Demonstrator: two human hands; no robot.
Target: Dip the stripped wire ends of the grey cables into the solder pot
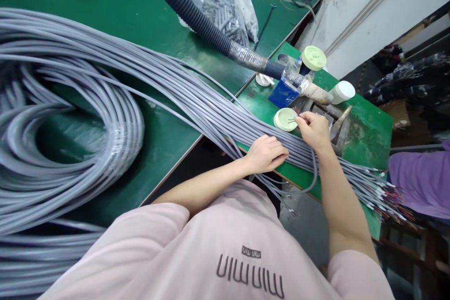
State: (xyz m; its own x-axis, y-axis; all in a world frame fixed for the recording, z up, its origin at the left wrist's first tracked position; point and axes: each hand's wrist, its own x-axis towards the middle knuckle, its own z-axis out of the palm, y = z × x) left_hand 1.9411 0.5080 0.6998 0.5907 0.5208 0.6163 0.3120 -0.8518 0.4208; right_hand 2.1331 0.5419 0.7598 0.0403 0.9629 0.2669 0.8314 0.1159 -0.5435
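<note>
A thick bundle of grey cables (211, 103) runs across from the left, passing under both my hands. My left hand (267, 153) lies on the bundle with its fingers curled together over the cables. Just beyond the bundle, my right hand (314, 130) pinches the end of one grey cable, which hangs below it in a loop (314, 176). Thin dark wire tips stick out from those fingers over a small pale green round dish (281, 120). At the right the bundle ends in stripped, coloured wire ends (390, 199).
A large coil of grey cable (119, 136) fills the left side. A black ribbed hose (207, 30) leads down to a blue box (284, 93). Around it stand a green-lidded jar (314, 58) and a white jar (343, 91). A person in purple (420, 180) is at the right.
</note>
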